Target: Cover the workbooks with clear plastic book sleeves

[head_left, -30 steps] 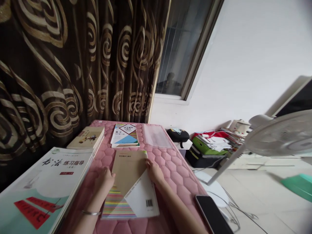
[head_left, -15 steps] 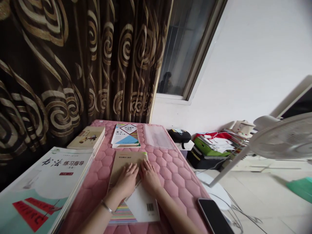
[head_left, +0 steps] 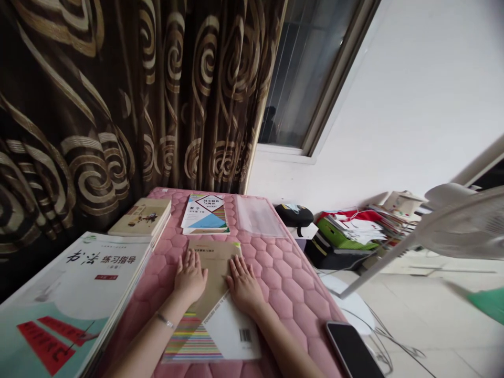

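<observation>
A workbook (head_left: pixel 214 310) lies with its barcode side up in front of me, brown at the top, striped and white below. It looks as if a clear cover wraps it. Flat on its upper left edge rests my left hand (head_left: pixel 190 278), fingers stretched out, a bracelet on the wrist. My right hand (head_left: pixel 244 283) presses flat on the upper right edge, its fingers spread. Beyond the workbook are a maths book (head_left: pixel 205 214) and, to its right, a clear plastic book cover (head_left: pixel 260 217).
At left stand a stack of calligraphy books (head_left: pixel 98 283) and a smaller stack of tan books (head_left: pixel 142 216). A phone (head_left: pixel 352 349) lies at the right edge of the pink quilted surface (head_left: pixel 283 294). A white fan (head_left: pixel 464 223) is on the floor at right, near cables.
My left hand has slid left, from the middle of the workbook to its left edge. My right hand stays near the right edge. The view has shifted slightly.
</observation>
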Available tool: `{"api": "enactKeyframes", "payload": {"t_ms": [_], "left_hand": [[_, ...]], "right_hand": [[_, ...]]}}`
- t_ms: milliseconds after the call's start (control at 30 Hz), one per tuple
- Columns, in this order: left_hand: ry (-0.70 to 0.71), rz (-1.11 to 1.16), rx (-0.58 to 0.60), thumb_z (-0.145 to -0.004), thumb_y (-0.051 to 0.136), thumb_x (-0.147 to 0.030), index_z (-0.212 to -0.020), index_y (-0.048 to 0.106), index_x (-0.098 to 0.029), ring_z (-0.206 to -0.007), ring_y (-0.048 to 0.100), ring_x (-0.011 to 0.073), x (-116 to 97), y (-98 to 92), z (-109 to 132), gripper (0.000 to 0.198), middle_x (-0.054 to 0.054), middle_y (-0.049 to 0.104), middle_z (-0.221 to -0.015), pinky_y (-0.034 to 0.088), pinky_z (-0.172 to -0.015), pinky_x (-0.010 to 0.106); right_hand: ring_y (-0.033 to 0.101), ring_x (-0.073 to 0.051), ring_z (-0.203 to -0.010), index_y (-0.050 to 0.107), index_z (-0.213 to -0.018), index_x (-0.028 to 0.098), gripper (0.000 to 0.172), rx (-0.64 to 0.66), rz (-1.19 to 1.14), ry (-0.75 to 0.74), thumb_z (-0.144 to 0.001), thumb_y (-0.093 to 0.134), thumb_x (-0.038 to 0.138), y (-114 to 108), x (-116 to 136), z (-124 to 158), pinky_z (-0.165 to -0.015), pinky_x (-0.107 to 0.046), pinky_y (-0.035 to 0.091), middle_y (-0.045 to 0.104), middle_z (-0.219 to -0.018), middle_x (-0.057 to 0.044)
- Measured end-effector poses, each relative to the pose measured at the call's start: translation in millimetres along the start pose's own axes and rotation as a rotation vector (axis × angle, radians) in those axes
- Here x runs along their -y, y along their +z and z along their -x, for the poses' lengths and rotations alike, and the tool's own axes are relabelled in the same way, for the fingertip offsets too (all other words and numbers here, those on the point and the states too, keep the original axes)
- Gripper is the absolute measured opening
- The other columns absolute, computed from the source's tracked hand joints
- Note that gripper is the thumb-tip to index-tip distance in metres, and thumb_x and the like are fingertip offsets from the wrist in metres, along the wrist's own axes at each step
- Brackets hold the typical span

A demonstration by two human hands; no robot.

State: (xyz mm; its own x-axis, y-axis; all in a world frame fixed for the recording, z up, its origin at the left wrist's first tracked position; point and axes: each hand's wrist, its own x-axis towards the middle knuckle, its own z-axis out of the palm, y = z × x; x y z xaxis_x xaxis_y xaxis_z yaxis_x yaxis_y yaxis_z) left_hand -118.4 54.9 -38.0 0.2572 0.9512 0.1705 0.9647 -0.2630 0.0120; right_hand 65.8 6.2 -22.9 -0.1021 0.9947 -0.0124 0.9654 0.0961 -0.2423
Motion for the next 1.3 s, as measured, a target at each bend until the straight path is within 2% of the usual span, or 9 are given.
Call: {"api": "enactKeyframes", "payload": {"t_ms": [133,200,500,600,767,1000,1100,1200,1300], "left_hand": [[0.295,0.077,0.047,-0.097,0.030,-0.032,-0.147,0.039,-0.010,-0.145,0.031,0.0264,-27.2,-0.9,-25.7,0.056,0.013,0.033,-0.156,0.025,-0.118,0.052],[0.349,0.095,0.053,-0.097,0.030,-0.033,-0.148,0.039,-0.013,-0.146,0.031,0.0225,-33.6,0.7,-37.1,0.055,0.010,0.033,-0.156,0.025,-0.119,0.047],[0.149,0.082,-0.030,-0.097,0.027,-0.033,-0.147,0.040,-0.008,-0.145,0.030,0.0269,5.1,12.5,-53.3,0.057,0.014,0.034,-0.155,0.020,-0.119,0.054],[0.138,0.069,-0.063,-0.097,0.027,-0.033,-0.146,0.041,-0.008,-0.145,0.031,0.0255,5.7,16.5,-52.1,0.057,0.013,0.035,-0.155,0.021,-0.120,0.052],[0.163,0.044,-0.084,-0.096,0.027,-0.027,-0.146,0.043,-0.014,-0.145,0.032,0.0234,5.5,21.6,-52.1,0.054,0.010,0.036,-0.155,0.023,-0.119,0.050],[0.146,0.084,-0.054,-0.096,0.027,-0.030,-0.146,0.042,-0.009,-0.144,0.034,0.0244,6.1,13.8,-51.5,0.056,0.013,0.037,-0.154,0.024,-0.119,0.051],[0.111,0.094,-0.040,-0.095,0.027,-0.026,-0.146,0.042,-0.010,-0.144,0.034,0.0248,0.7,7.9,-53.8,0.055,0.013,0.037,-0.154,0.021,-0.119,0.054],[0.062,0.089,-0.028,-0.093,0.030,-0.025,-0.145,0.044,-0.007,-0.143,0.035,0.0290,-17.5,2.1,-51.3,0.056,0.018,0.039,-0.152,0.022,-0.117,0.058],[0.110,0.100,-0.008,-0.092,0.034,-0.027,-0.145,0.043,-0.007,-0.142,0.036,0.0281,-42.9,0.4,-30.8,0.057,0.017,0.038,-0.153,0.024,-0.118,0.054]], "right_hand": [[0.011,-0.025,-0.149,0.028,-0.152,0.009,0.059,-0.011,0.009,-0.009,-0.102,0.023,0.039,0.7,1.4,-0.4,-0.121,-0.048,0.010,0.015,-0.160,-0.010],[0.011,-0.025,-0.149,0.029,-0.152,0.010,0.058,-0.015,0.010,-0.009,-0.102,0.024,0.039,0.7,1.6,-0.6,-0.121,-0.049,0.011,0.016,-0.160,-0.010],[0.012,-0.028,-0.149,0.030,-0.152,0.008,0.059,-0.024,0.022,0.009,-0.100,0.027,0.036,4.4,1.0,-3.5,-0.121,-0.051,0.010,0.017,-0.160,-0.012],[0.015,-0.031,-0.149,0.032,-0.150,0.003,0.061,-0.022,0.023,0.011,-0.100,0.030,0.037,6.4,13.3,-18.8,-0.120,-0.053,0.010,0.021,-0.158,-0.016],[0.019,-0.024,-0.148,0.033,-0.151,0.008,0.062,-0.029,-0.070,-0.178,-0.102,0.020,0.045,9.0,27.5,-59.7,-0.121,-0.045,0.015,0.026,-0.158,-0.012],[0.015,-0.024,-0.149,0.028,-0.152,0.005,0.064,-0.068,0.014,0.036,-0.102,0.022,0.044,6.4,-16.4,-77.8,-0.120,-0.046,0.012,0.021,-0.159,-0.016],[0.014,-0.023,-0.149,0.027,-0.152,0.005,0.063,-0.083,0.017,0.052,-0.102,0.020,0.043,8.1,-22.5,-76.0,-0.120,-0.046,0.011,0.020,-0.159,-0.016],[0.015,-0.023,-0.149,0.027,-0.152,0.003,0.063,-0.087,0.022,0.053,-0.102,0.020,0.042,8.5,-18.9,-75.5,-0.120,-0.046,0.011,0.021,-0.159,-0.015],[0.016,-0.023,-0.149,0.027,-0.151,0.002,0.062,-0.082,0.024,0.052,-0.101,0.021,0.039,7.2,-16.5,-75.9,-0.120,-0.045,0.011,0.020,-0.159,-0.016]]}}
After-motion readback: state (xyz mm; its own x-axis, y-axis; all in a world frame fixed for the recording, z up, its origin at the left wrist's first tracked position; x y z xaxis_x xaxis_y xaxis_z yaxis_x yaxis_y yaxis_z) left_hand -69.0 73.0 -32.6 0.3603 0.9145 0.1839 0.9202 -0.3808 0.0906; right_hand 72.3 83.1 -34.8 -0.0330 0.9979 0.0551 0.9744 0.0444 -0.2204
